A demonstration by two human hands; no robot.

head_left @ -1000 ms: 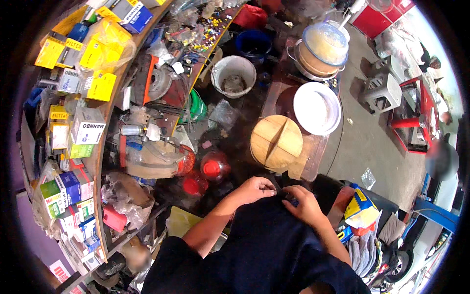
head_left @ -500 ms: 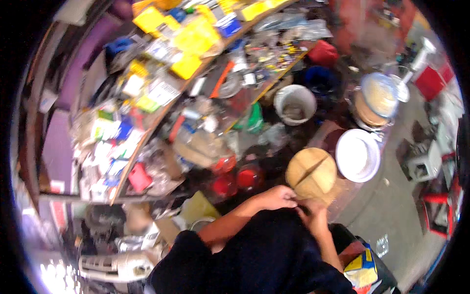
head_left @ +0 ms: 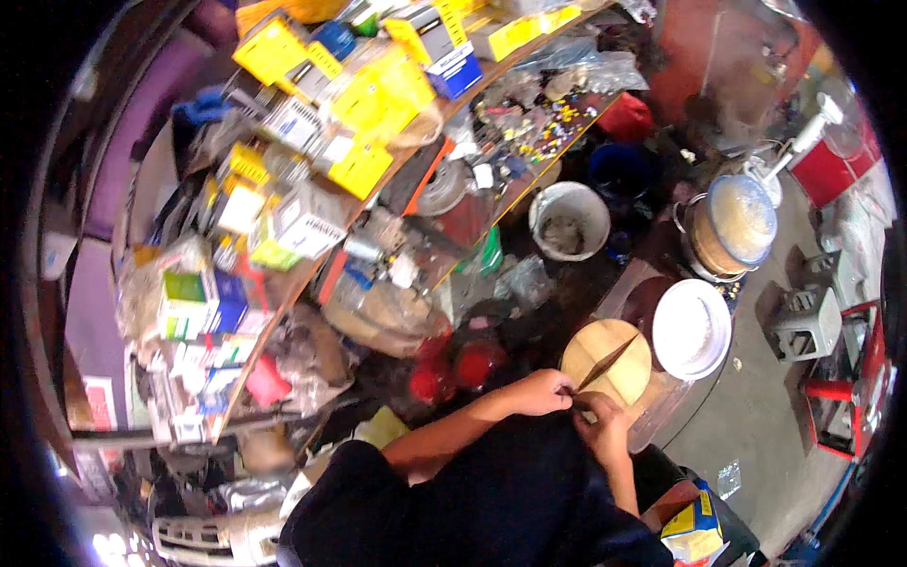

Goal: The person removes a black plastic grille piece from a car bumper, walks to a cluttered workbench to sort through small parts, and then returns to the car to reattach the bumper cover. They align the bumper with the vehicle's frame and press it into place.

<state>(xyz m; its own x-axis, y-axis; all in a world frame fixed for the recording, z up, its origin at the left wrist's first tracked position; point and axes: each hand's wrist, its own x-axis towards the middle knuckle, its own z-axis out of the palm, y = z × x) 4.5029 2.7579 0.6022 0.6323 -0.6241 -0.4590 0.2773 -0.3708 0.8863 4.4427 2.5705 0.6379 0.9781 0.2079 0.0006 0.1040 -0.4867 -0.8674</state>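
A round wooden chopping board [head_left: 624, 386] sits just beyond my hands, with a dark-bladed knife [head_left: 607, 365] lying slantwise across it. My left hand [head_left: 539, 392] is at the board's near left edge, fingers curled into a pinch close to the knife's near end; what they hold, if anything, is too small to make out. Beside it, my right hand [head_left: 605, 427] is closed at the near edge, a small pale piece [head_left: 590, 416] showing at its fingertips. Right of the board stands a white basin [head_left: 693, 295] with pale contents.
A white bucket [head_left: 570, 210] stands beyond the board, and a pot with a glass lid [head_left: 740, 222] at the far right. Left, a shelf carries yellow boxes [head_left: 383, 94] and other packages. Grey plastic stools [head_left: 805, 321] and a red metal frame [head_left: 846, 387] stand on the right-hand floor.
The whole view has shifted slightly, and the board sits lower in the picture. My hands are now nearer the board's edge. The knife has kept its place on the board.
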